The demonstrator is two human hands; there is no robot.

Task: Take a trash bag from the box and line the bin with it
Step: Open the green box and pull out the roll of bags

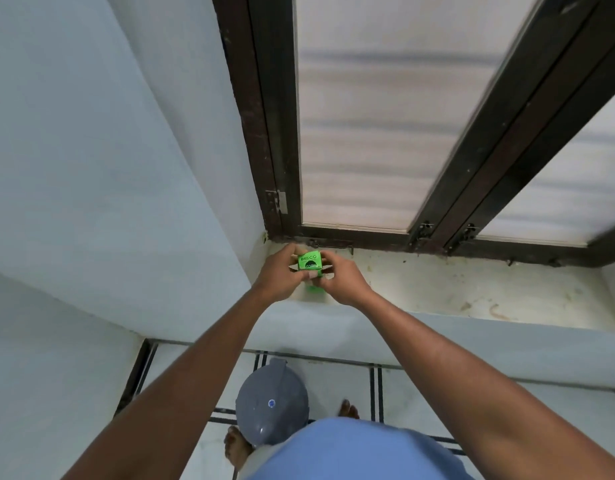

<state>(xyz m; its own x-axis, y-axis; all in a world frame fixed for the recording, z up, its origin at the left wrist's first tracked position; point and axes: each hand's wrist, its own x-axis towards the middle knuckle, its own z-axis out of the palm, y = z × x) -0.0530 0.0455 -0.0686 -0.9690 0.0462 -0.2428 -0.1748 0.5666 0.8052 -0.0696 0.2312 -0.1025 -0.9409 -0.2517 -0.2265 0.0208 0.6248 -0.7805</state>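
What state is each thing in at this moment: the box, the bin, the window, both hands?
Small bright green cardboard box: held up over the sill, between both hands; whether it is opened cannot be told.
Grey round plastic bin: on the floor, lid shut, no liner showing.
Dark wooden-framed window: appears shut.
Left hand: gripping the box.
Right hand: gripping the box.
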